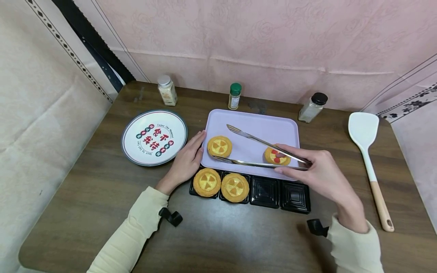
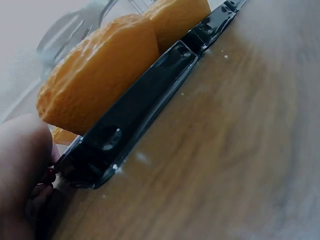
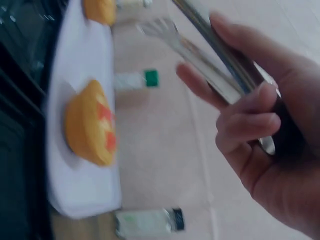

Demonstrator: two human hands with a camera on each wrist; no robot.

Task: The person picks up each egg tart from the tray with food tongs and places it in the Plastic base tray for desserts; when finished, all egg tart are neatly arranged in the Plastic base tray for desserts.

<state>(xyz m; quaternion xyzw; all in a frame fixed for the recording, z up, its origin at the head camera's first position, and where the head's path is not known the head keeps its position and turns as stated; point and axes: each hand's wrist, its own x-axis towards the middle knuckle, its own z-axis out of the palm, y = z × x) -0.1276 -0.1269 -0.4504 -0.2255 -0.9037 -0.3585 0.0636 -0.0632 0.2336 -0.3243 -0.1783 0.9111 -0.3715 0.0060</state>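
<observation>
My right hand (image 1: 327, 178) grips metal food tongs (image 1: 253, 137) near their joined end. The tongs' arms are spread over the lilac tray (image 1: 252, 117), nothing pinched between their tips. Below them on the tray lies a tart with red pieces on top (image 1: 277, 160), partly hidden by the upper arm. A plain yellow tart (image 1: 219, 146) sits on the tray's left side, beside the lower tip. My left hand (image 1: 187, 161) rests at the tray's left edge, fingers extended along it. Near it, two yellow tarts (image 1: 206, 182) fill the left compartments of a black plastic container (image 1: 264, 192).
Left of the tray lies a round white plate (image 1: 153, 138) with red lettering. Along the back stand a white-capped jar (image 1: 167, 91), a green-capped jar (image 1: 234, 96) and a black-capped jar (image 1: 312, 107). A white spatula (image 1: 368, 151) with a wooden handle lies at the right.
</observation>
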